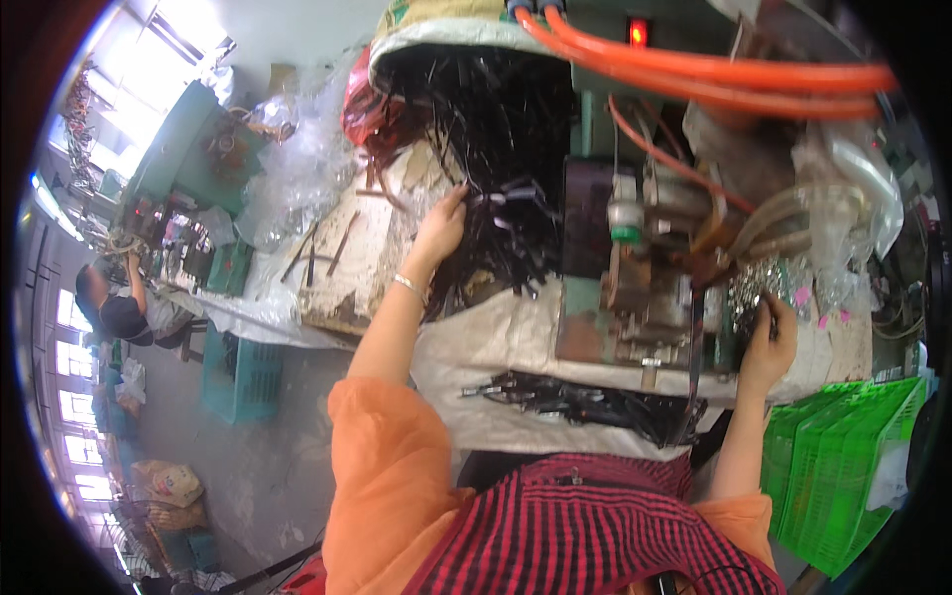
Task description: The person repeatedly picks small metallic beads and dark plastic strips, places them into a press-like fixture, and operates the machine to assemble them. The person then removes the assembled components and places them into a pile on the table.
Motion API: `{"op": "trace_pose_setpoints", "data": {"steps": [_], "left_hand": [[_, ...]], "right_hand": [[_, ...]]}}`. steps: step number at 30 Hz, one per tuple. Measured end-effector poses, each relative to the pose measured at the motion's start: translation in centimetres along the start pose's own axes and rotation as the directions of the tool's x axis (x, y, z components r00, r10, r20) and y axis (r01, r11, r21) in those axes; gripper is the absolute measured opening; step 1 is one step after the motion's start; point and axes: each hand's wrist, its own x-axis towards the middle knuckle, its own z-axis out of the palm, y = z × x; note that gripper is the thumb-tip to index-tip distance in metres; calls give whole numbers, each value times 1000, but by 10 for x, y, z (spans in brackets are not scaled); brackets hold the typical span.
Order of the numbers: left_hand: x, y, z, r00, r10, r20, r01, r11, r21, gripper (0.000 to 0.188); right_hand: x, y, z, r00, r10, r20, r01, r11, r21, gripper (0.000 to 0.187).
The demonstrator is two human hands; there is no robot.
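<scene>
My left hand point(442, 230) reaches to the edge of a big heap of thin black strips point(511, 129) spilling from a sack. Its fingertips are pinched together at a strip there. On the right, my right hand point(771, 342) is at a pile of small shiny metal pieces point(764, 283), fingers curled; whatever they grip is too small to make out. Between my hands stands a small bench machine point(645, 273) with a metal head and a green base. One long dark strip point(695, 347) hangs down at its right side. More black strips point(575, 402) lie in my lap-side cloth.
Thick orange hoses point(694, 74) cross above the machine. A bright green crate point(833, 466) stands at lower right, a teal crate point(241, 377) on the floor at left. Clear plastic bags point(297, 178) lie left of a worn board point(342, 268). Another person point(124, 312) sits far left.
</scene>
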Motion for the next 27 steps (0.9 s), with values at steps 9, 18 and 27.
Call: {"op": "trace_pose_setpoints", "data": {"steps": [9,18,27], "left_hand": [[-88,91,-52,899,221,-378,-115,952,283,16],[-140,93,-31,948,-209,-241,309,790,530,45],[-173,54,-42,952,-192,-239,275,881,386,28]], "right_hand": [[-14,-42,-45,956,268,124,-295,873,388,19],[7,-136,27,973,93,213,-206,768,607,33],[10,-168,23,901,166,402,-432,444,785,44]]}}
